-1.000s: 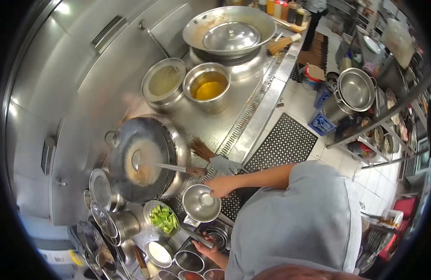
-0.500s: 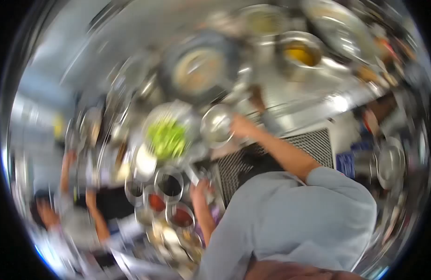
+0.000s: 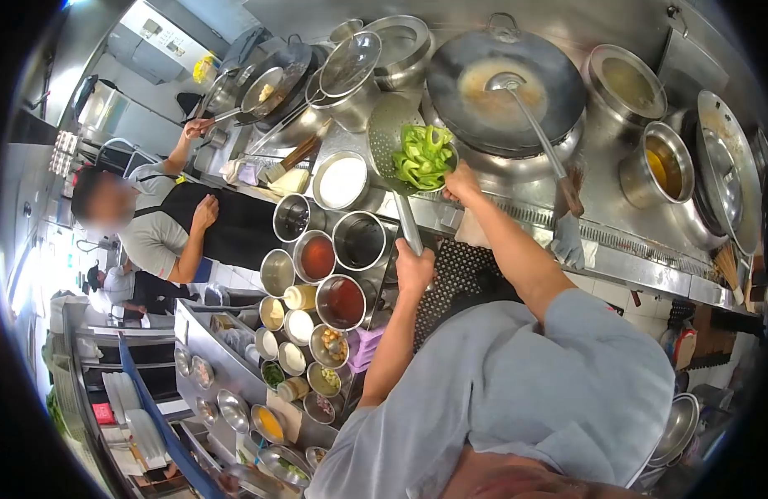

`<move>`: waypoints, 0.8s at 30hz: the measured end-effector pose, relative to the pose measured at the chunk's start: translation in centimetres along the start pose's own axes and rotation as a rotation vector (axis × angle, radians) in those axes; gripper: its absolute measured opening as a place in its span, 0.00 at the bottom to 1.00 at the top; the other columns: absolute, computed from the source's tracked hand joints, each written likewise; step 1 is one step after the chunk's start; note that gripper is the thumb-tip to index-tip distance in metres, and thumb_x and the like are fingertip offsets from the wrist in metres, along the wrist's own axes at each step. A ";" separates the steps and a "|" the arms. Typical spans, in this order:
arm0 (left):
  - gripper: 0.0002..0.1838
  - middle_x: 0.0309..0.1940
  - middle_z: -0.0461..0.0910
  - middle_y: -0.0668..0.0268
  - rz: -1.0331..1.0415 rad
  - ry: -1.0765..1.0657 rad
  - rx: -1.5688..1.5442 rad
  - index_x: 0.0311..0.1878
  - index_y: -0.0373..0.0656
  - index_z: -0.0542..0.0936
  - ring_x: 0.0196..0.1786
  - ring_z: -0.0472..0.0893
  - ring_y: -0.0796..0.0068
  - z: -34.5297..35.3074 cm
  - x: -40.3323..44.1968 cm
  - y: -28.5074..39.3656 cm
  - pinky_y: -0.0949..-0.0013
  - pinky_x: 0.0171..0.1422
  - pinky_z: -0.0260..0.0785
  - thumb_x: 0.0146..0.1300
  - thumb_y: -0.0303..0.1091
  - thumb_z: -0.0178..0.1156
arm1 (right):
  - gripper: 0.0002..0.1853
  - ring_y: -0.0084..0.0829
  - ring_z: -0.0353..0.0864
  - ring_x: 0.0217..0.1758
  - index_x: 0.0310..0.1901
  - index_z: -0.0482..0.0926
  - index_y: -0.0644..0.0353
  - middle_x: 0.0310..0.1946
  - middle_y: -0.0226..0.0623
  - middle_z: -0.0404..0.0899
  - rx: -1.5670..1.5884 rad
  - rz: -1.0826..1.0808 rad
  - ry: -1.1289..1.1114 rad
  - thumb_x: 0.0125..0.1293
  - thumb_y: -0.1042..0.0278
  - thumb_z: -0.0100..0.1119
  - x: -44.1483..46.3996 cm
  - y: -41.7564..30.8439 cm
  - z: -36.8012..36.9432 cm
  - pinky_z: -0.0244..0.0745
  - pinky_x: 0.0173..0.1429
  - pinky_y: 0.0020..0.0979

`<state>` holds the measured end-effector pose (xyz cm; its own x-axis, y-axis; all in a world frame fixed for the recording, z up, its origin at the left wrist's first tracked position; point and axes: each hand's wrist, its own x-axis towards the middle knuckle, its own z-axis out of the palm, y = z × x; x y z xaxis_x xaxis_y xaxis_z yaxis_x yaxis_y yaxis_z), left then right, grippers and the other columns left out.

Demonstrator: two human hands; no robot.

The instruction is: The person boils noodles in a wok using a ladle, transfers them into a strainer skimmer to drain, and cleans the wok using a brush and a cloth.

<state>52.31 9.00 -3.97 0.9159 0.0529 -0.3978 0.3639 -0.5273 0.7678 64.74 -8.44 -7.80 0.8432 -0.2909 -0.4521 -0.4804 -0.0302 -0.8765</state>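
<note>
Hand, left [image 3: 415,268], mine: fingers wrapped around the metal handle [image 3: 407,223] of a perforated steel skimmer [image 3: 389,121].

Hand, right [image 3: 461,181], mine: fingers curled by a metal rim at the lower right edge of the greens; what lies within them is hidden, so I cannot tell their grip.

Green vegetable pieces [image 3: 423,154], cut, one heap: against the right part of my skimmer's perforated disc, just beside the wok, near my right hand.

Wok [image 3: 450,91], dark, one: to the right of my skimmer, a pale brown liquid [image 3: 475,86] inside.

Ladle [image 3: 529,116], one: bowl in the wok, wood-ended handle reaching over the near rim.

Tabletop [image 3: 604,158], steel: carries a pot [image 3: 633,175] of yellow liquid, to the wok's right.

Pot [image 3: 363,198], steel, white contents: left of my skimmer's handle.

Sauces, in steel pots left of my left hand: red sauce [image 3: 318,258], one; darker red sauce [image 3: 342,303], one; near-black contents [image 3: 359,243], one.

Co-worker, one, black apron [image 3: 243,220]: one hand [image 3: 199,126] around the handle of a strainer [image 3: 253,104], well apart from mine.
</note>
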 end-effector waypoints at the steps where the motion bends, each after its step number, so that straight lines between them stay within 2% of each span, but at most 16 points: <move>1: 0.18 0.24 0.79 0.48 0.023 0.038 0.024 0.44 0.35 0.61 0.19 0.81 0.60 0.4 0.3 -0.4 0.58 0.27 0.73 0.56 0.33 0.56 | 0.19 0.29 0.77 0.15 0.55 0.63 0.68 0.21 0.42 0.78 0.052 -0.001 0.026 0.66 0.68 0.51 0.4 0.8 0.4 0.68 0.15 0.30; 2: 0.18 0.25 0.79 0.47 0.049 0.075 0.050 0.43 0.35 0.61 0.19 0.81 0.58 0.8 0.7 -0.9 0.57 0.28 0.73 0.56 0.33 0.55 | 0.18 0.29 0.77 0.15 0.55 0.64 0.67 0.21 0.42 0.78 0.106 -0.002 0.055 0.67 0.68 0.51 1.0 1.7 0.7 0.68 0.15 0.30; 3: 0.19 0.26 0.79 0.42 0.062 0.086 0.068 0.43 0.36 0.60 0.26 0.82 0.46 1.2 0.9 -1.5 0.51 0.36 0.73 0.56 0.35 0.56 | 0.17 0.29 0.77 0.16 0.55 0.65 0.64 0.23 0.42 0.78 0.140 -0.003 0.045 0.69 0.67 0.50 1.6 2.4 0.8 0.68 0.15 0.29; 4: 0.19 0.26 0.79 0.42 0.069 0.085 0.073 0.43 0.36 0.60 0.26 0.82 0.46 1.6 0.9 -2.3 0.51 0.36 0.73 0.56 0.35 0.56 | 0.17 0.29 0.77 0.16 0.55 0.65 0.64 0.23 0.42 0.78 0.147 -0.006 0.049 0.69 0.67 0.50 2.0 3.2 0.9 0.68 0.15 0.29; 6: 0.21 0.28 0.78 0.38 0.257 0.238 0.258 0.44 0.36 0.60 0.34 0.80 0.36 2.0 0.5 -3.5 0.45 0.43 0.70 0.56 0.36 0.58 | 0.16 0.28 0.77 0.16 0.56 0.65 0.63 0.24 0.41 0.79 0.217 -0.051 0.074 0.70 0.68 0.48 2.7 4.3 0.7 0.70 0.16 0.29; 7: 0.22 0.29 0.78 0.36 0.237 0.219 0.290 0.45 0.36 0.60 0.38 0.77 0.31 2.0 0.3 -3.8 0.42 0.46 0.68 0.56 0.36 0.58 | 0.15 0.27 0.77 0.16 0.56 0.64 0.61 0.26 0.40 0.79 0.214 -0.069 0.092 0.70 0.69 0.47 3.1 4.7 0.6 0.71 0.17 0.29; 8: 0.22 0.29 0.78 0.36 0.243 0.215 0.296 0.45 0.36 0.60 0.38 0.77 0.31 1.8 -0.3 -3.7 0.42 0.46 0.68 0.56 0.36 0.58 | 0.15 0.27 0.77 0.16 0.56 0.64 0.61 0.26 0.40 0.79 0.221 -0.068 0.098 0.70 0.69 0.47 3.7 5.4 0.3 0.71 0.17 0.29; 10: 0.21 0.29 0.77 0.35 0.190 0.226 0.366 0.46 0.36 0.60 0.37 0.77 0.32 1.6 -1.1 -3.3 0.41 0.44 0.67 0.56 0.34 0.57 | 0.25 0.32 0.81 0.20 0.65 0.59 0.57 0.36 0.47 0.80 0.194 -0.075 0.021 0.68 0.71 0.50 5.0 6.4 -0.6 0.75 0.18 0.31; 14: 0.20 0.30 0.77 0.35 0.229 0.228 0.377 0.46 0.36 0.59 0.36 0.77 0.32 1.3 -1.2 -3.6 0.40 0.44 0.67 0.56 0.33 0.57 | 0.24 0.30 0.81 0.21 0.65 0.59 0.57 0.35 0.46 0.80 0.225 -0.037 0.031 0.68 0.72 0.49 4.2 6.5 -1.6 0.75 0.18 0.29; 16: 0.20 0.30 0.77 0.35 0.217 0.227 0.373 0.46 0.36 0.60 0.37 0.77 0.32 1.0 -1.2 -3.2 0.41 0.45 0.67 0.56 0.33 0.57 | 0.24 0.29 0.79 0.20 0.64 0.60 0.55 0.33 0.43 0.80 0.379 0.098 -0.033 0.67 0.73 0.49 4.5 7.2 -1.7 0.74 0.18 0.28; 20: 0.20 0.30 0.77 0.34 0.211 0.209 0.343 0.46 0.36 0.60 0.38 0.77 0.31 0.1 -1.4 -2.9 0.42 0.45 0.68 0.57 0.33 0.57 | 0.24 0.28 0.78 0.19 0.64 0.60 0.54 0.31 0.40 0.79 0.503 0.128 -0.145 0.67 0.74 0.50 3.5 7.5 -2.8 0.74 0.20 0.27; 22: 0.20 0.31 0.77 0.33 0.176 0.179 0.269 0.46 0.36 0.60 0.38 0.77 0.30 -0.3 -1.7 -2.6 0.42 0.44 0.68 0.57 0.33 0.57 | 0.28 0.27 0.78 0.20 0.68 0.55 0.53 0.32 0.39 0.79 0.530 0.124 -0.195 0.68 0.73 0.50 2.9 7.7 -3.5 0.72 0.21 0.27; 24: 0.20 0.31 0.77 0.33 0.218 0.188 0.282 0.46 0.36 0.60 0.38 0.76 0.29 -0.7 -2.6 -1.9 0.42 0.43 0.67 0.57 0.33 0.57 | 0.27 0.27 0.78 0.19 0.67 0.57 0.53 0.33 0.38 0.79 0.523 0.112 -0.202 0.67 0.74 0.49 2.2 8.3 -4.7 0.71 0.21 0.26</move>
<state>49.40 10.47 -4.05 0.9910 0.0547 -0.1223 0.1213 -0.7539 0.6456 61.50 -13.87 -15.27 0.8481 -0.0748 -0.5245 -0.4294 0.4830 -0.7631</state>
